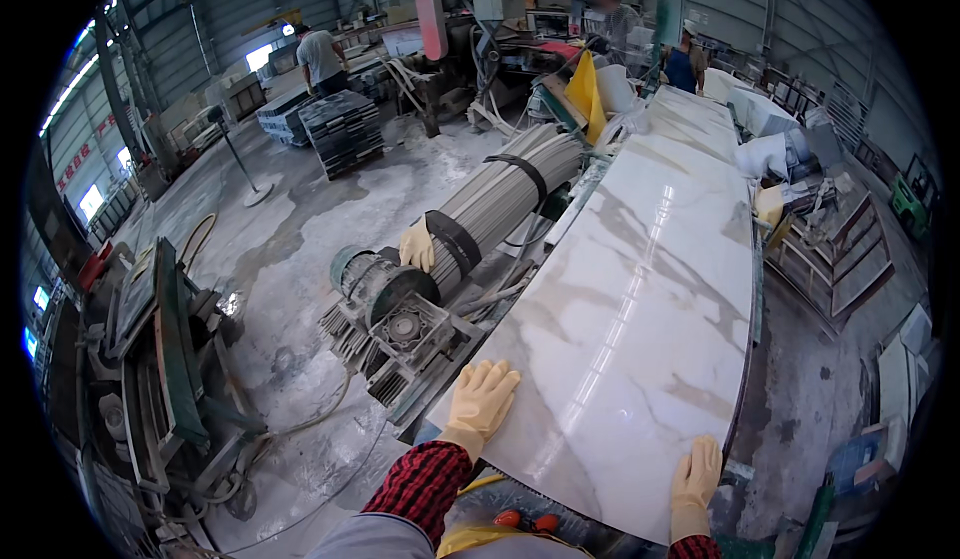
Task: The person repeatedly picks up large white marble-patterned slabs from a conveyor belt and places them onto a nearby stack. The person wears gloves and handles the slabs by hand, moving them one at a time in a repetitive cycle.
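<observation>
A long polished stone slab (pixel 620 309), white with grey-brown veins, stretches away from me. My left hand (pixel 484 399), in a cream rubber glove, rests flat on its near left corner. On the near right edge lies my right hand (pixel 697 471), gloved the same way, its fingers stretched forward over the slab's top. Neither hand is closed round anything. Left of the slab stands a dusty electric motor (pixel 375 284) with a gearbox. A loose cream glove (pixel 417 246) drapes over the bundle of long grey strips (pixel 510 194) behind it, which black bands hold together.
Stacked dark stone pieces (pixel 342 131) stand at the far left, beside a person (pixel 321 59). Two more people are beyond the slab's far end. A yellow sheet (pixel 585 94) leans there. Metal frames (pixel 840 259) lie to the right; green steel parts (pixel 180 359) crowd the left.
</observation>
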A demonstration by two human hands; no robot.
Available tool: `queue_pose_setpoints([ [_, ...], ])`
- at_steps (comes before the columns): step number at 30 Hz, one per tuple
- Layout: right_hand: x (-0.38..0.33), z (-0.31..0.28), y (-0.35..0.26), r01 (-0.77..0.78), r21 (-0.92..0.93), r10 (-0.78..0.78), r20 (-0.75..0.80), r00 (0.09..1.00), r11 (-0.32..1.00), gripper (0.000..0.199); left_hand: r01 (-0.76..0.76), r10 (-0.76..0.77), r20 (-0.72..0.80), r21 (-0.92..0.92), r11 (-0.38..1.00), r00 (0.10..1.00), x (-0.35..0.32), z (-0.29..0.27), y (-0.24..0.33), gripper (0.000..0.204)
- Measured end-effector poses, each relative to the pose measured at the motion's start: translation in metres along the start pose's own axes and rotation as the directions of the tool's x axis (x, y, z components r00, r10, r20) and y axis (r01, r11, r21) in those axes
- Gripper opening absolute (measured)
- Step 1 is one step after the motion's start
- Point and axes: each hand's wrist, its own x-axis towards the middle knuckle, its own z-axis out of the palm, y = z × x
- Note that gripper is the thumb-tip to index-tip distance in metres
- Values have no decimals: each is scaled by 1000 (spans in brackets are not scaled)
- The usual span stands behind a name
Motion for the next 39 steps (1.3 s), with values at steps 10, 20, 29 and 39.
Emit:
queue_pose_setpoints([
  [10, -2, -4, -6, 5, -2, -5, -4, 1000, 1000, 37, 2, -2, 18, -2, 1000, 1000, -4, -3, 0, 39],
  [20, -4, -9, -13, 26, 3, -26, -30, 999, 1000, 35, 2, -2, 12, 10, 1000, 1000, -8, -4, 0, 40],
  [29, -6, -20, -19, 39, -10, -39, -3, 999, 999, 35, 5, -5, -10, 20, 1000, 1000, -12, -4, 0, 38],
  [39, -25, -18, -21, 4, -15, -4, -48, 999, 1000, 36, -6, 3, 62, 50, 999, 998, -20, -3, -5, 42],
])
